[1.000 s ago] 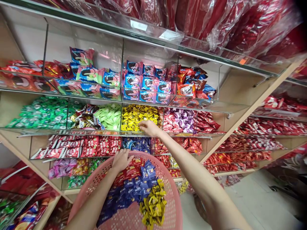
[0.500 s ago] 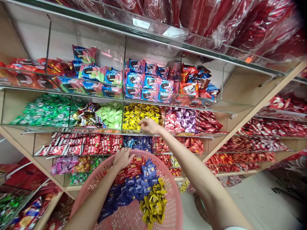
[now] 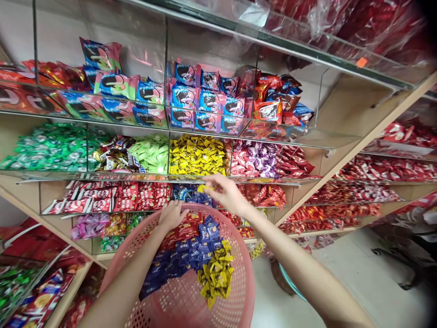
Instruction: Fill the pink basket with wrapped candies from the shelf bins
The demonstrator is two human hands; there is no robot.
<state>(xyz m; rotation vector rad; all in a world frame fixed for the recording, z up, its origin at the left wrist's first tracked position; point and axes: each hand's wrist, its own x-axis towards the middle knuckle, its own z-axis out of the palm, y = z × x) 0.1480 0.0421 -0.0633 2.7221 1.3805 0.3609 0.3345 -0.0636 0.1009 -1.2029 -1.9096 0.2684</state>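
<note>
Nearest us, below our right hand, the pink basket bears a yellow heap, with blue packets to its left and red packets farther out. Our left hand, lower and to the left of the right, grips the basket's far rim, thumb inside. Beyond that rim our right hand pinches a small yellow packet at its fingertips, clear of the shelf. Just past and above it lie yellow sweets in a shelf compartment. We judge the step to be between shelf and basket; the next move calls for bringing the right hand back over the yellow heap and loosening our fingers, rim kept steady
</note>
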